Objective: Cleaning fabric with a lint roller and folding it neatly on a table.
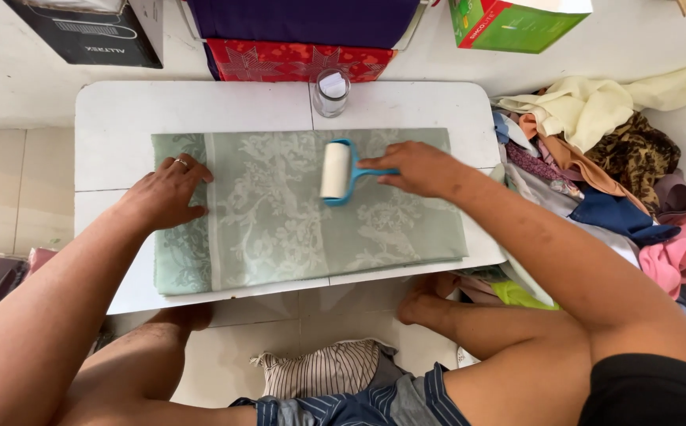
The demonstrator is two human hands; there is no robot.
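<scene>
A pale green patterned cloth (pixel 296 229) lies folded flat on a low white table (pixel 114 110). My left hand (pixel 168 192), with a ring on one finger, presses flat on the cloth's left part. My right hand (pixel 418 167) grips the blue handle of a lint roller (pixel 336 171). The roller's white drum rests on the cloth near its upper middle.
A small clear glass jar (pixel 331 92) stands at the table's far edge. A heap of mixed clothes (pixel 611 166) lies to the right on the floor. A black box (pixel 91 30), red and purple fabric (pixel 296 55) and a green box (pixel 516 24) sit beyond the table.
</scene>
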